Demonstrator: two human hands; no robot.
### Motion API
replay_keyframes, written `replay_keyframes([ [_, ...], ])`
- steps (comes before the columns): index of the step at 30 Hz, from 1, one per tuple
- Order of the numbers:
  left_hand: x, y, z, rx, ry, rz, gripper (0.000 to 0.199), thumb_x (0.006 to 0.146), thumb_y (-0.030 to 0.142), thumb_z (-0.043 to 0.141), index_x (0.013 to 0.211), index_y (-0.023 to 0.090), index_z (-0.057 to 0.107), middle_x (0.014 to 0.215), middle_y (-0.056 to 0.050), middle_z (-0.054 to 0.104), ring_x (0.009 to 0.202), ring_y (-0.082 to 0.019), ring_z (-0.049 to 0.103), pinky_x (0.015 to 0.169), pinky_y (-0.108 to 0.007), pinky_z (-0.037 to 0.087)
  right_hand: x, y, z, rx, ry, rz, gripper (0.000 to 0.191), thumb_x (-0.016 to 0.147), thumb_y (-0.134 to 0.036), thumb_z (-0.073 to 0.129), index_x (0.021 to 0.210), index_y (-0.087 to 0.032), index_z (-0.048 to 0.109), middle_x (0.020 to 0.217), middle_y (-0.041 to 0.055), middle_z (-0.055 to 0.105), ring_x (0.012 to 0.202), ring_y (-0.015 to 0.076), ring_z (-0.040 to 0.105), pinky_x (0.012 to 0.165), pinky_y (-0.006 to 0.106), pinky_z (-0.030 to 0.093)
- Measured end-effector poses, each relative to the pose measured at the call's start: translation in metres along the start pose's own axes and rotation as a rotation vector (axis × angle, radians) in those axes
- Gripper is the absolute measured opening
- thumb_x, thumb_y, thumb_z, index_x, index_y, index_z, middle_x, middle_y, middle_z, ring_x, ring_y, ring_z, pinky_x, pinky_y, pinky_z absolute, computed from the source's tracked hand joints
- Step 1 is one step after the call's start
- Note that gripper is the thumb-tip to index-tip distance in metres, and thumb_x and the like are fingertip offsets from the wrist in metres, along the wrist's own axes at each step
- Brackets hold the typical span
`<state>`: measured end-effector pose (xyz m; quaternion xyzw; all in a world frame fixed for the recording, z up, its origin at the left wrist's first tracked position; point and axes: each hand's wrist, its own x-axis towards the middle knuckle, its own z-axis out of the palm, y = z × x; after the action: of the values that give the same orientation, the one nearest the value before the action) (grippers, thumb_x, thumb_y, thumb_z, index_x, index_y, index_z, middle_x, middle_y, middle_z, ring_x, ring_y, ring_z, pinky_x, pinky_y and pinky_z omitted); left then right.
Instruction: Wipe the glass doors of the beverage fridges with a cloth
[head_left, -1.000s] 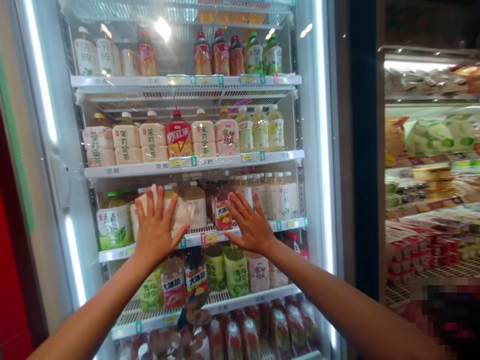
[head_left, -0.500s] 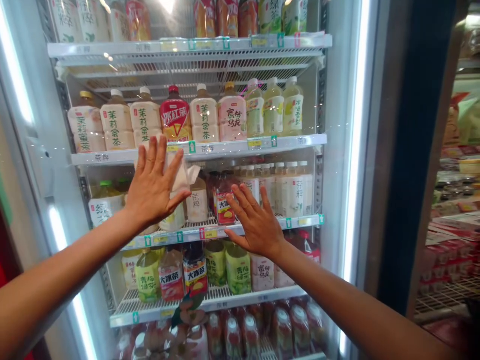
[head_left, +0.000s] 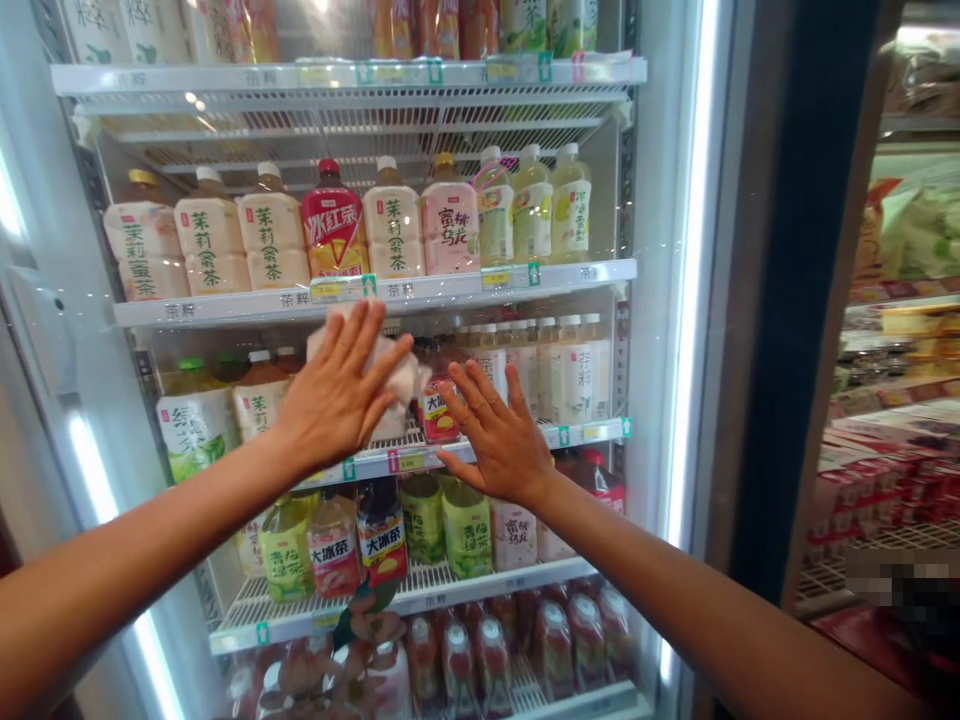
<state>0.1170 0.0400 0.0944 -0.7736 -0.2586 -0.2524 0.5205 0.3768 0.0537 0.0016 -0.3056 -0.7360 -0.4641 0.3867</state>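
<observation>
White, thin and creased, a soft sheet of paper or cloth (head_left: 405, 378) sits between the person's bare left hand (head_left: 339, 385) and the clear glass pane (head_left: 429, 325) of an upright drinks cooler. Its edges show past the fingertips and beside the thumb; which material it is, I cannot tell. The left hand is open, fingers slightly parted and none visibly curled round the sheet, so flat pressure alone seems to hold it against the pane. The bare right hand (head_left: 496, 435), also open and with nothing visible in it, is set lower and to the right, palm toward the pane, apart from the sheet; it looks like a brace, although its contact with the glass is hidden.

Behind the pane, a red plastic bottle with a red cap (head_left: 334, 225) stands among pale-labelled tea bottles (head_left: 394, 225), labels facing out, presumably so they can be read through the door. Long white light strips (head_left: 690, 300) run up both sides, likely to light the shelves evenly. A small yellow price tag (head_left: 409, 463) sits on a white shelf edge (head_left: 375, 466), probably to mark the goods above.
</observation>
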Motion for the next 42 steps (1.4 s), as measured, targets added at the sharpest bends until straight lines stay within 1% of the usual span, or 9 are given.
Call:
replay_keyframes([
  [5, -0.054, 0.039, 0.009, -0.031, -0.127, 0.291, 0.079, 0.102, 0.045, 0.045, 0.165, 0.023, 0.002, 0.173, -0.010, 0.002, 0.160, -0.024, 0.003, 0.132, -0.046, 0.011, 0.000, 0.001, 0.000, 0.009, 0.017, -0.008, 0.093, 0.100, -0.057, 0.047, 0.165, -0.015, -0.005, 0.171, 0.0120, 0.017, 0.161, 0.0282, 0.007, 0.130, 0.063, 0.001],
  [10, -0.014, 0.002, -0.003, -0.007, -0.028, -0.049, 0.077, 0.104, 0.040, 0.040, 0.164, 0.027, -0.006, 0.173, -0.008, -0.010, 0.160, -0.029, -0.006, 0.131, -0.058, 0.009, -0.001, -0.001, 0.001, 0.034, 0.015, 0.007, 0.093, 0.100, -0.055, 0.047, 0.164, -0.018, -0.009, 0.172, 0.0109, 0.013, 0.160, 0.0296, 0.011, 0.129, 0.064, 0.002],
  [12, -0.015, 0.009, 0.001, -0.004, -0.014, -0.107, 0.078, 0.103, 0.041, 0.042, 0.164, 0.025, -0.004, 0.171, -0.010, -0.017, 0.159, -0.031, -0.010, 0.130, -0.058, 0.010, -0.002, 0.000, 0.001, 0.036, 0.005, 0.007, 0.094, 0.100, -0.055, 0.048, 0.164, -0.018, -0.009, 0.172, 0.0104, 0.013, 0.160, 0.0301, 0.013, 0.129, 0.064, 0.003],
  [19, -0.128, 0.099, 0.034, -0.003, -0.198, 0.243, 0.069, 0.101, 0.045, 0.045, 0.163, 0.022, 0.024, 0.170, -0.005, 0.023, 0.159, -0.019, 0.015, 0.134, -0.041, 0.013, -0.002, -0.001, -0.001, 0.045, -0.016, 0.035, 0.094, 0.098, -0.053, 0.051, 0.165, -0.024, -0.010, 0.173, 0.0069, 0.009, 0.160, 0.0327, 0.016, 0.129, 0.066, 0.005],
  [23, -0.107, 0.061, 0.019, -0.006, -0.124, 0.005, 0.076, 0.103, 0.043, 0.043, 0.165, 0.019, 0.005, 0.172, -0.007, 0.008, 0.160, -0.024, 0.005, 0.133, -0.048, 0.015, -0.017, -0.033, 0.003, 0.090, 0.002, 0.145, 0.091, 0.099, -0.046, 0.053, 0.165, -0.027, -0.007, 0.174, 0.0065, -0.001, 0.160, 0.0357, 0.010, 0.127, 0.069, 0.009],
  [26, -0.084, 0.044, 0.013, 0.004, -0.046, -0.196, 0.080, 0.103, 0.038, 0.042, 0.164, 0.016, -0.005, 0.171, -0.012, -0.006, 0.159, -0.030, -0.005, 0.131, -0.056, 0.015, -0.035, -0.061, 0.013, 0.094, 0.033, 0.159, 0.087, 0.096, -0.054, 0.055, 0.166, -0.031, 0.008, 0.173, 0.0044, 0.012, 0.160, 0.0379, 0.009, 0.126, 0.070, 0.008],
  [33, -0.160, 0.119, 0.035, 0.048, -0.141, 0.086, 0.071, 0.100, 0.047, 0.047, 0.161, 0.015, 0.029, 0.171, -0.008, 0.011, 0.160, -0.025, 0.003, 0.134, -0.045, 0.000, -0.045, -0.070, 0.023, 0.068, 0.095, 0.110, 0.085, 0.092, -0.058, 0.062, 0.164, -0.031, 0.025, 0.171, 0.0042, 0.024, 0.160, 0.0375, 0.010, 0.127, 0.070, 0.006],
  [39, -0.112, 0.046, 0.012, 0.016, -0.032, -0.108, 0.079, 0.101, 0.042, 0.047, 0.165, 0.018, 0.008, 0.172, -0.008, -0.007, 0.160, -0.028, -0.006, 0.133, -0.049, 0.005, -0.045, -0.070, 0.023, 0.052, 0.093, 0.112, 0.087, 0.091, -0.056, 0.064, 0.164, -0.032, 0.023, 0.170, 0.0038, 0.023, 0.159, 0.0388, 0.012, 0.126, 0.072, 0.010],
  [42, -0.099, 0.037, 0.009, 0.000, -0.017, -0.222, 0.083, 0.100, 0.042, 0.050, 0.165, 0.028, 0.001, 0.172, -0.005, -0.011, 0.159, -0.032, -0.010, 0.131, -0.059, 0.012, -0.045, -0.070, 0.023, 0.053, 0.103, 0.114, 0.087, 0.091, -0.056, 0.064, 0.164, -0.033, 0.022, 0.171, 0.0032, 0.022, 0.159, 0.0376, 0.013, 0.127, 0.070, 0.010],
])
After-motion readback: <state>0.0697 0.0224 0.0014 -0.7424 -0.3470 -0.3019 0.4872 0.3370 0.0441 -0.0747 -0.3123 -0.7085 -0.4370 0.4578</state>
